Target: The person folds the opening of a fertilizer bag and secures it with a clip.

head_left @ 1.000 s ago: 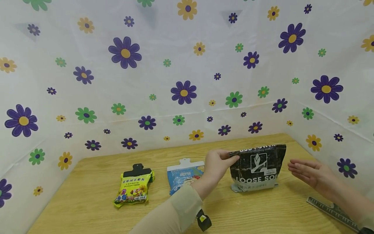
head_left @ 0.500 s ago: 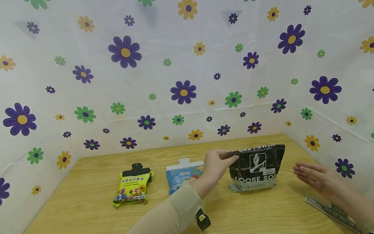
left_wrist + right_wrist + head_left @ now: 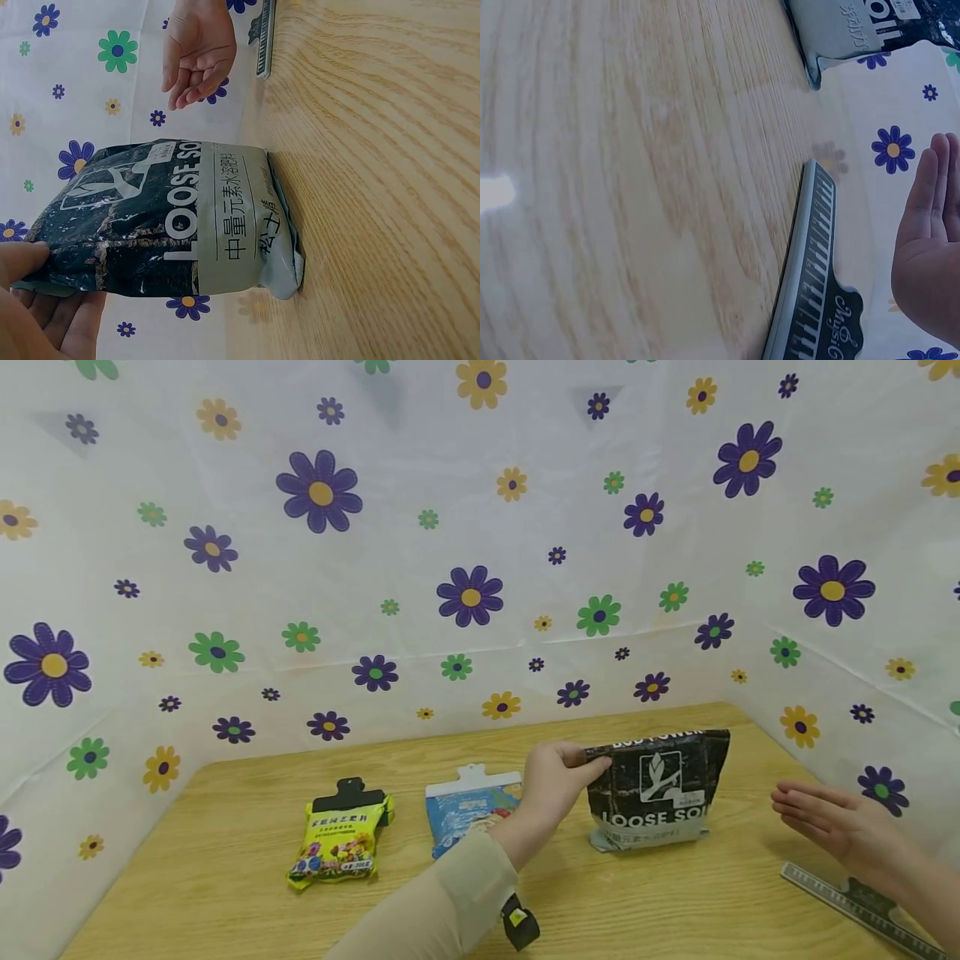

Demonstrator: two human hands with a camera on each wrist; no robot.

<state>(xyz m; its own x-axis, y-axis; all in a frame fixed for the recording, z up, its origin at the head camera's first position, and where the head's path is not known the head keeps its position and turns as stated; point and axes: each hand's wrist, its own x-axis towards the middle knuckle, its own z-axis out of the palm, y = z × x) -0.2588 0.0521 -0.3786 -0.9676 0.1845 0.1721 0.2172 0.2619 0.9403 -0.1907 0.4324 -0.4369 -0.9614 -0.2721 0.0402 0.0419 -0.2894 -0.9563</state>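
Observation:
A black and pale-grey soil bag [image 3: 654, 789] marked LOOSE SOIL stands upright on the wooden table. My left hand [image 3: 551, 793] pinches its upper left corner between thumb and fingers, as the left wrist view also shows. To the right of the bag, apart from it, my right hand [image 3: 840, 827] is held in the air with straight fingers, touching nothing. Below that hand lies a long bag clip [image 3: 847, 902] with a piano-key pattern and the word Music, partly hidden in the head view by the right hand and forearm.
A yellow fertilizer bag [image 3: 341, 843] with a black clip [image 3: 349, 795] lies at the left. Beside it is a blue bag [image 3: 457, 818] with a white clip [image 3: 472, 781], partly covered by my left arm. Flowered white sheeting [image 3: 405, 543] encloses the table [image 3: 225, 827] behind and at both sides.
My right hand has moved to the right, away from the soil bag. The left hand keeps its pinch on the bag, which stays in place.

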